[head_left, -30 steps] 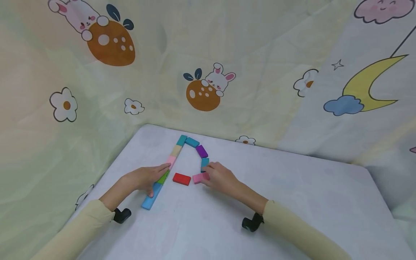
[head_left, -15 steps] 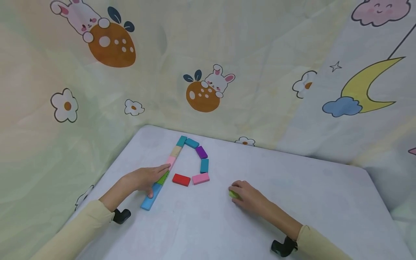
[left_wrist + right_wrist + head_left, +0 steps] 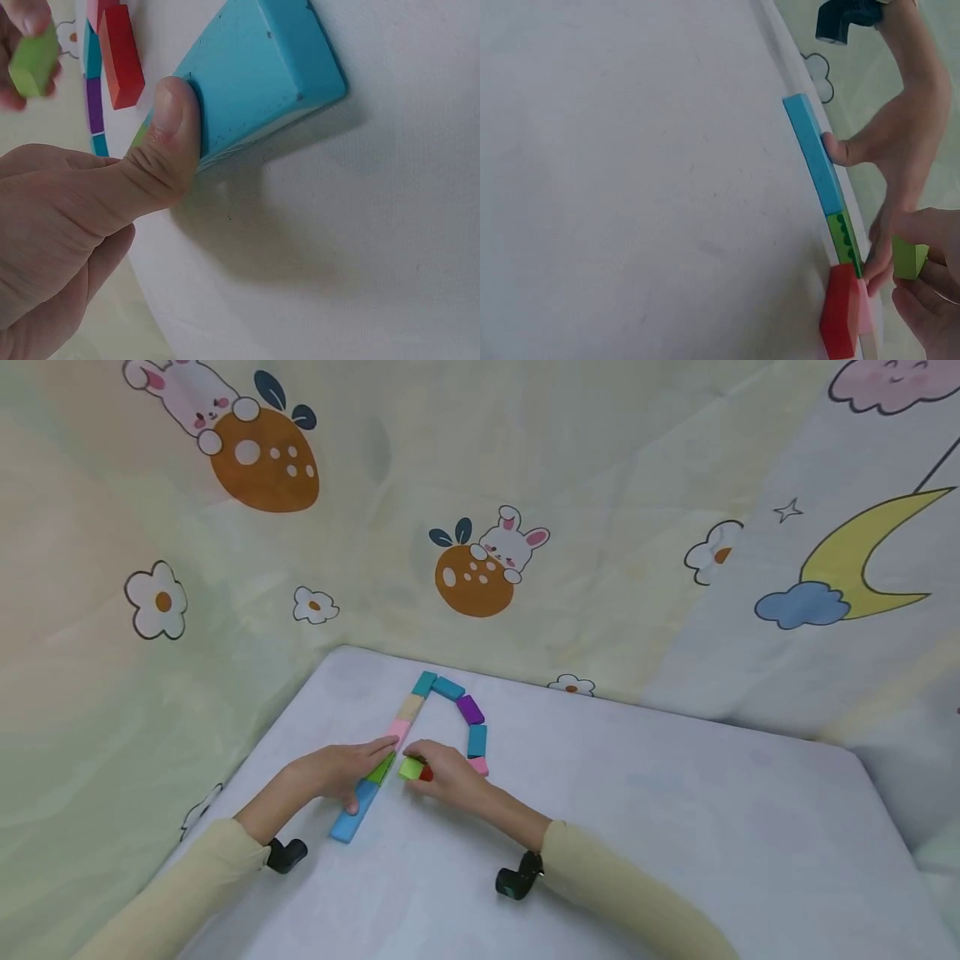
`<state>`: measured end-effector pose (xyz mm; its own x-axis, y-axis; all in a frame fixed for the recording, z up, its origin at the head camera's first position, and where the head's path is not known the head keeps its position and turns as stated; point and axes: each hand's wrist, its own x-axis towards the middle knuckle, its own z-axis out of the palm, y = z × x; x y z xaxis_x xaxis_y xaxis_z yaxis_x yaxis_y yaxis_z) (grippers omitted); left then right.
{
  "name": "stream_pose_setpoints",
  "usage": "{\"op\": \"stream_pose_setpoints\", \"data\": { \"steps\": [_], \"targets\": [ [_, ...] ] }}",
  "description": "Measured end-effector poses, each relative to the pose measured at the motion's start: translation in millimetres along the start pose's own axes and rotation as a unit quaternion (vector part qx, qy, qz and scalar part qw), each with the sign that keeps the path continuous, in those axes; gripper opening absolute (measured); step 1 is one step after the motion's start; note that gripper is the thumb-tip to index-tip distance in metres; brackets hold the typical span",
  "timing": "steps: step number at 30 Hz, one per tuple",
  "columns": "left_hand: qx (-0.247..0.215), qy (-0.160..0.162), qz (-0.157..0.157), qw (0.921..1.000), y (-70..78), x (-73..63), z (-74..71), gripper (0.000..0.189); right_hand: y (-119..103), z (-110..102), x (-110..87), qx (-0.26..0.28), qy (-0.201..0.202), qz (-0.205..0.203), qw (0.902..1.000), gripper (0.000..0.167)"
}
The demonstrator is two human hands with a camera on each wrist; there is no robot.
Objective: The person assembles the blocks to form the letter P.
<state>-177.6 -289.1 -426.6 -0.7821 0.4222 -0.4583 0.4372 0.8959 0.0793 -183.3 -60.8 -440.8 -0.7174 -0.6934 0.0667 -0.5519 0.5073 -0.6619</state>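
My left hand point(image 3: 330, 772) lies along a slanting row of blocks, its thumb against the long blue block point(image 3: 351, 822) and its straight fingertips at the pale pink block point(image 3: 398, 730). Between these two sits a green block point(image 3: 382, 767). In my right hand point(image 3: 453, 777) a light green block point(image 3: 410, 768) is pinched between thumb and fingers, raised off the table in the left wrist view. A red block point(image 3: 124, 60) stands near it, mostly covered by the right hand in the head view. Partly hidden behind that hand is a pink block point(image 3: 478, 766).
Beige point(image 3: 410, 707) and teal blocks point(image 3: 424, 683) form the row's far end. From there a blue-teal block point(image 3: 448, 688), a purple block point(image 3: 471, 709) and another teal block point(image 3: 477, 741) curve rightward. The white table point(image 3: 675, 827) meets a printed cloth point(image 3: 600, 568) behind.
My right hand left the pink block, took the light green block at the right, and carried it left over to the red block. The left hand stays in place.
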Motion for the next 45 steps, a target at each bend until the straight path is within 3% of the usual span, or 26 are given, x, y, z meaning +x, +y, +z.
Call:
{"op": "stream_pose_setpoints", "data": {
  "steps": [3,7,19,26,31,35,39,45],
  "targets": [
    [-0.004,0.001,0.007,1.0000,0.9,1.6,-2.1,0.115,-1,15,17.5,0.018,0.009,0.006,0.9998,0.038],
    [-0.003,0.002,0.009,1.0000,2.0,2.3,-4.0,0.115,5,27,29.8,-0.001,0.022,0.022,0.9995,0.029],
    [0.006,0.002,0.010,0.9999,2.5,4.2,-7.6,0.116,15,34,41.2,-0.047,0.041,0.041,0.9972,0.024],
    [0.004,0.002,0.009,0.9999,2.9,5.0,-7.2,0.115,17,26,32.1,-0.062,0.032,0.053,0.9962,0.036],
    [-0.013,-0.006,-0.004,0.9999,2.6,4.8,-5.9,0.113,22,16,18.1,-0.136,0.012,0.046,0.9896,0.056],
    [-0.015,-0.009,-0.013,0.9998,0.1,3.8,-4.1,0.114,30,10,11.4,-0.193,0.015,0.026,0.9807,0.046],
    [-0.017,-0.011,-0.012,0.9997,-1.4,3.3,-3.5,0.114,35,7,8.8,-0.191,0.017,0.025,0.9811,0.040],
    [-0.021,-0.016,-0.012,0.9996,-0.4,3.1,-2.0,0.114,36,4,3.4,-0.182,0.014,0.017,0.9830,0.048]
  ]
}}
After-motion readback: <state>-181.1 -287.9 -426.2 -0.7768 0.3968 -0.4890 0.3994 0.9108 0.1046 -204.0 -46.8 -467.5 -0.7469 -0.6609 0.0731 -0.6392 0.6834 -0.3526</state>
